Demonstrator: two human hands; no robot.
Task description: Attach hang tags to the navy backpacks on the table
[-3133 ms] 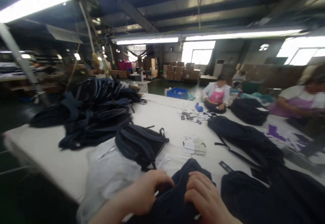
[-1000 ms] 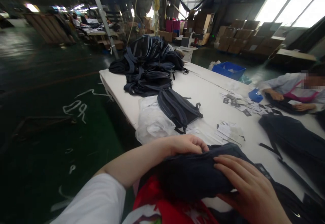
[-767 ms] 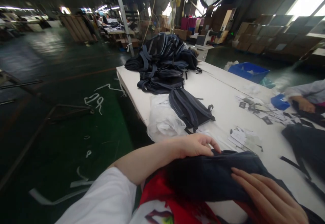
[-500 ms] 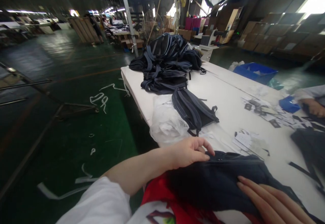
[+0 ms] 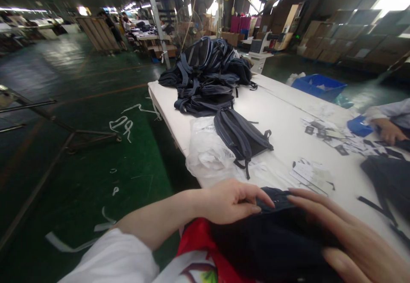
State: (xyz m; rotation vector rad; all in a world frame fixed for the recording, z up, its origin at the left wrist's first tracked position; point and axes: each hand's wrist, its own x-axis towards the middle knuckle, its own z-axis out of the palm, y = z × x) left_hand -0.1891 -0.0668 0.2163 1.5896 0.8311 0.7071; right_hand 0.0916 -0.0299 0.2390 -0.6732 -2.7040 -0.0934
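Observation:
A dark navy backpack (image 5: 272, 240) lies close against my body at the table's near edge, its lower part in deep shadow. My left hand (image 5: 237, 201) is at its upper edge, thumb and forefinger closed on the fabric. Across from it, my right hand (image 5: 346, 223) rests on the bag with fingers stretched out along the top and the thumb apart. Beyond my hands, another backpack (image 5: 243, 133) lies with its straps up, partly over a clear plastic bag (image 5: 209, 154).
A heap of dark backpacks (image 5: 208, 69) covers the far end of the white table (image 5: 272, 97). Tags and papers (image 5: 333, 135) are scattered at right, near another person's hand (image 5: 389, 131). A blue bin (image 5: 320, 87) stands beyond. A metal rack (image 5: 73, 131) is on the floor at left.
My right hand has moved up and leftward to the backpack's top edge, close to my left hand. My left hand stays at the edge. The view has shifted slightly.

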